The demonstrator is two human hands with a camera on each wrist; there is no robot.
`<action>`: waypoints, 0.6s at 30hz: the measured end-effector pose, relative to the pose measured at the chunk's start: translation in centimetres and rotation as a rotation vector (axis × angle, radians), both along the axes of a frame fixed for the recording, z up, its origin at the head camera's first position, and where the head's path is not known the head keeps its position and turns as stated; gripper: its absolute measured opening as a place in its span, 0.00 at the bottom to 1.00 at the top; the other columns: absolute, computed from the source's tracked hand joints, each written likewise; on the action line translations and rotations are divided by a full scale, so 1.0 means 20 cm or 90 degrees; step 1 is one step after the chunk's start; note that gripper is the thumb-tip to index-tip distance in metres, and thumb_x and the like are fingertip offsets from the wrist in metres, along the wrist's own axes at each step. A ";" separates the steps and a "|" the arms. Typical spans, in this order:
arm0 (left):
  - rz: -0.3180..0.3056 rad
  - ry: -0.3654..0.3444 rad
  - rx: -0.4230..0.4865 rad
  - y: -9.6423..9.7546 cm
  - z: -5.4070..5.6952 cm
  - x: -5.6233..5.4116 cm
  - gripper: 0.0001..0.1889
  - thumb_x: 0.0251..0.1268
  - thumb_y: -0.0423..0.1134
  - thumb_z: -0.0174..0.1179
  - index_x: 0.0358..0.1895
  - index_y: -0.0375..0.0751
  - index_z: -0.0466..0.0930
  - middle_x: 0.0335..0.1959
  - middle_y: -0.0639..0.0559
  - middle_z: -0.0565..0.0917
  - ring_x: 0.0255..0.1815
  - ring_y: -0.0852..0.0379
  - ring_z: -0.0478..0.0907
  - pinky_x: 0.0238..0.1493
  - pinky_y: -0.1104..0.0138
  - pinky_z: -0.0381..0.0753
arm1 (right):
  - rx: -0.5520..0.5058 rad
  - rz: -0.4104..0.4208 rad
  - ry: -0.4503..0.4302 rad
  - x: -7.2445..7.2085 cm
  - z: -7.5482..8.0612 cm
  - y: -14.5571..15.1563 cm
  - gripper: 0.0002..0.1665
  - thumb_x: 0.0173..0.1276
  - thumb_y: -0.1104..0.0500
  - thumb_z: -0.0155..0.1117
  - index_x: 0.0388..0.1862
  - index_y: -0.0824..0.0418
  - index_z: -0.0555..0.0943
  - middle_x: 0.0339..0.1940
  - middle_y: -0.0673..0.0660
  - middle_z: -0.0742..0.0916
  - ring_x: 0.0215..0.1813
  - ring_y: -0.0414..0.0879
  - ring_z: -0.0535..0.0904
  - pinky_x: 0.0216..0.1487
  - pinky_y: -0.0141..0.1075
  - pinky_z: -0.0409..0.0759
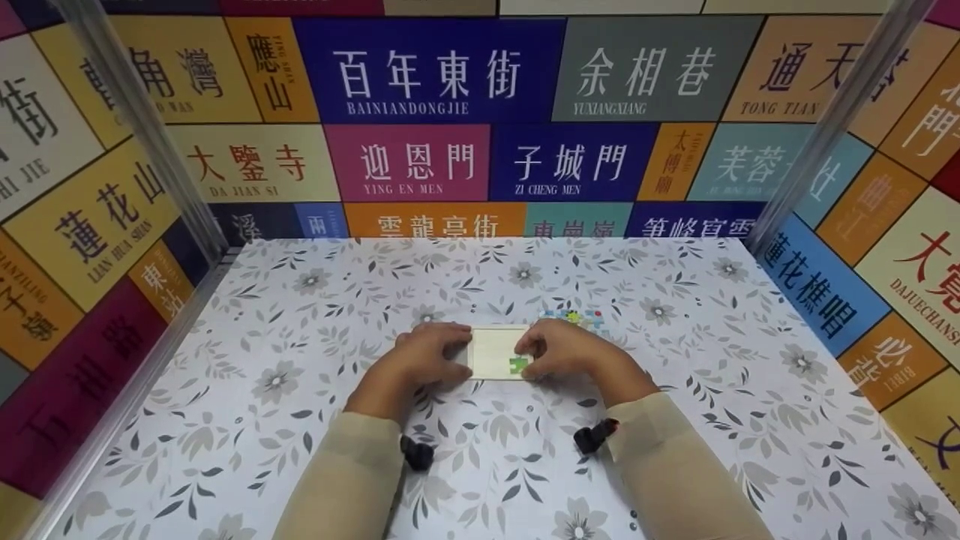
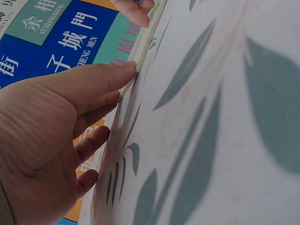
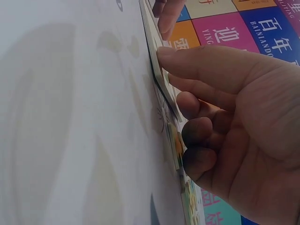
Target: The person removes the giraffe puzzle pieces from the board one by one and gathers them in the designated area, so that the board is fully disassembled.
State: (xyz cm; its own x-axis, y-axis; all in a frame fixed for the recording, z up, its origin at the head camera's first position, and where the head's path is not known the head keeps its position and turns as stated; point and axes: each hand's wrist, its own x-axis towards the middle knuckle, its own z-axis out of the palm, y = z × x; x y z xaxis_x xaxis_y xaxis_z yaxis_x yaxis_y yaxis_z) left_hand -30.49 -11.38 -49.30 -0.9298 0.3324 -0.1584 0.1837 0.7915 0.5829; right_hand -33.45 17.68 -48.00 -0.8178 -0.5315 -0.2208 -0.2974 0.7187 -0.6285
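Observation:
A pale wooden puzzle tray [image 1: 491,346] with a raised rim lies flat on the table in front of the person. My left hand [image 1: 433,354] holds its left end, thumb by the near corner and index finger by the far one; in the left wrist view the thumb lies along the tray's edge. At the right end, my right hand [image 1: 566,351] has thumb and index finger at a green jigsaw piece [image 1: 517,365] in the near right corner. Its other fingers curl beneath the palm in the right wrist view, close to a loose puzzle piece [image 3: 176,146].
Several colourful puzzle pieces [image 1: 596,319] lie just behind the right hand, partly hidden by it. A white cloth [image 1: 480,465] with grey flowers and leaves covers the table. Sign-patterned panels [image 1: 420,161] stand at the back and both sides. Each wrist carries a small black camera.

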 end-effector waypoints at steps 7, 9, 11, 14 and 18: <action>0.006 -0.012 0.005 0.00 0.00 -0.01 0.35 0.63 0.50 0.75 0.75 0.60 0.78 0.80 0.66 0.73 0.89 0.48 0.57 0.88 0.35 0.42 | 0.015 -0.011 0.004 0.00 0.00 -0.01 0.21 0.58 0.54 0.85 0.51 0.54 0.90 0.44 0.52 0.90 0.44 0.44 0.82 0.50 0.41 0.83; 0.009 -0.013 0.004 0.00 0.00 -0.01 0.35 0.63 0.50 0.75 0.75 0.60 0.78 0.80 0.66 0.73 0.89 0.48 0.57 0.88 0.35 0.41 | 0.018 -0.021 0.003 0.01 0.01 -0.01 0.21 0.58 0.55 0.86 0.50 0.53 0.89 0.44 0.52 0.90 0.45 0.44 0.83 0.52 0.42 0.83; 0.010 -0.012 0.005 0.00 0.00 -0.01 0.35 0.63 0.50 0.75 0.75 0.60 0.78 0.80 0.66 0.73 0.89 0.48 0.57 0.88 0.36 0.41 | 0.018 -0.031 -0.002 0.01 0.01 -0.02 0.21 0.58 0.55 0.86 0.50 0.53 0.88 0.45 0.51 0.89 0.46 0.45 0.83 0.54 0.44 0.83; 0.005 -0.007 0.009 0.00 0.00 0.00 0.35 0.63 0.50 0.75 0.75 0.59 0.78 0.80 0.65 0.74 0.89 0.48 0.57 0.88 0.35 0.42 | 0.010 -0.040 -0.009 0.02 0.02 -0.03 0.22 0.57 0.56 0.85 0.50 0.52 0.87 0.45 0.50 0.89 0.46 0.45 0.82 0.55 0.43 0.82; -0.013 0.010 0.009 -0.01 0.00 0.00 0.35 0.64 0.50 0.75 0.75 0.57 0.78 0.80 0.64 0.74 0.88 0.46 0.59 0.86 0.33 0.45 | -0.013 -0.032 -0.014 0.02 0.03 -0.03 0.22 0.57 0.59 0.85 0.50 0.55 0.88 0.45 0.52 0.90 0.44 0.44 0.82 0.51 0.40 0.82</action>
State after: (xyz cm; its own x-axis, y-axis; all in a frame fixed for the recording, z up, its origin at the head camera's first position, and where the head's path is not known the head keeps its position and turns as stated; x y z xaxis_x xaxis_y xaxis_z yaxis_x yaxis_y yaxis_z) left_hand -30.41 -11.50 -49.30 -0.9254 0.3530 -0.1381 0.2089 0.7790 0.5912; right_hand -32.96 17.14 -47.49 -0.8385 -0.4945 -0.2289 -0.2474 0.7197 -0.6487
